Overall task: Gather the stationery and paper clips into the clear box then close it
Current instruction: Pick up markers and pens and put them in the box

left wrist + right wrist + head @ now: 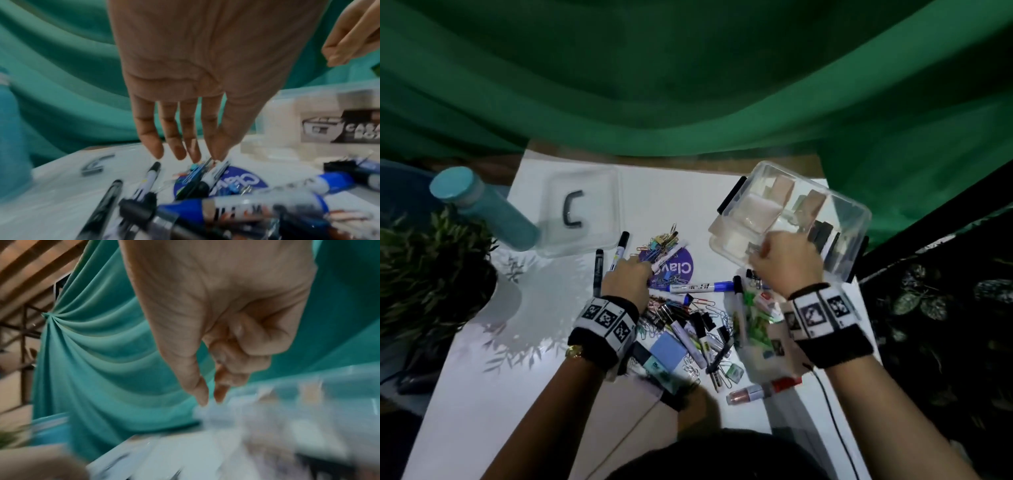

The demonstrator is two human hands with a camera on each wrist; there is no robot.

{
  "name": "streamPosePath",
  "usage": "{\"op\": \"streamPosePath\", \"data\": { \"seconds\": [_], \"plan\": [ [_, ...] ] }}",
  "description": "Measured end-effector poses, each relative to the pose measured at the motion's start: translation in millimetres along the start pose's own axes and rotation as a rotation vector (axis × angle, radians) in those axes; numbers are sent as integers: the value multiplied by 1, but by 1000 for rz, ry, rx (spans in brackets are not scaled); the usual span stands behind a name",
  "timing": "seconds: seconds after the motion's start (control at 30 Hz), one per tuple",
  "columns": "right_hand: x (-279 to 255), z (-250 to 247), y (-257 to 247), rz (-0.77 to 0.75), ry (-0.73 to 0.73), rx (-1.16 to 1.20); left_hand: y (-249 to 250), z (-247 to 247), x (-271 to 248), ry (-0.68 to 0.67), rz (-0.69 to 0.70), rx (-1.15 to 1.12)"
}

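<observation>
The clear box (835,212), holding a few small packets, sits tilted at the back right. My right hand (784,263) is at its near rim, thumb and forefinger pinching the blurred edge (209,400). My left hand (635,269) reaches into the pile of paper clips (662,243) and markers, its straight fingers (185,151) touching them without holding any. A blue-capped marker (702,287), binder clips (702,322), a blue sticky-note pad (667,353) and a bag of green items (756,325) lie between my wrists. The clear lid (582,212) with a black handle lies at the back left.
A teal bottle (482,205) leans beside the lid, and a potted plant (424,270) stands at the left edge. A green curtain (688,85) hangs behind the white table. A black cable (828,404) trails under my right forearm. A purple sticker (678,270) lies under the clips.
</observation>
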State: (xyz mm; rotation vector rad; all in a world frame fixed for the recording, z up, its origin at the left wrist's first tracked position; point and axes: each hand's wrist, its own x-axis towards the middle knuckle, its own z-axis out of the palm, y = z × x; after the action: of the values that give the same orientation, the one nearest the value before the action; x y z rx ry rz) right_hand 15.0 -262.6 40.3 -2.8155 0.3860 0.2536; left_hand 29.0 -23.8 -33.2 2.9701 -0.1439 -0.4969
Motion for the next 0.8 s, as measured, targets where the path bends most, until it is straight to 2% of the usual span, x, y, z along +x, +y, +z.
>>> {"op": "streamPosePath", "data": {
  "seconds": [0.07,0.1,0.17,0.23,0.33,0.43,0.63,0.7,0.8],
  "plan": [
    [-18,39,-15,-44,-317,3,-8,5,-4,31,-204,-10],
    [-24,54,-19,-64,-408,-22,-12,6,-7,36,-313,-69],
    [-34,75,-25,-105,-507,-72,-15,9,-12,3,-431,-163],
    [-42,88,-25,-113,-544,-90,-12,10,-12,-41,-438,-187],
    [-44,99,-23,-94,-560,-59,5,12,-3,-48,-339,-157],
    [-40,100,-22,-51,-520,24,20,13,5,-119,-278,-135],
    [-29,84,-20,119,-246,400,25,14,11,-141,-308,-119],
    [-23,79,-14,216,-183,400,24,16,12,-125,-323,-146],
    [-15,81,-7,325,-223,265,21,15,14,-105,-368,-237]
  ]
}}
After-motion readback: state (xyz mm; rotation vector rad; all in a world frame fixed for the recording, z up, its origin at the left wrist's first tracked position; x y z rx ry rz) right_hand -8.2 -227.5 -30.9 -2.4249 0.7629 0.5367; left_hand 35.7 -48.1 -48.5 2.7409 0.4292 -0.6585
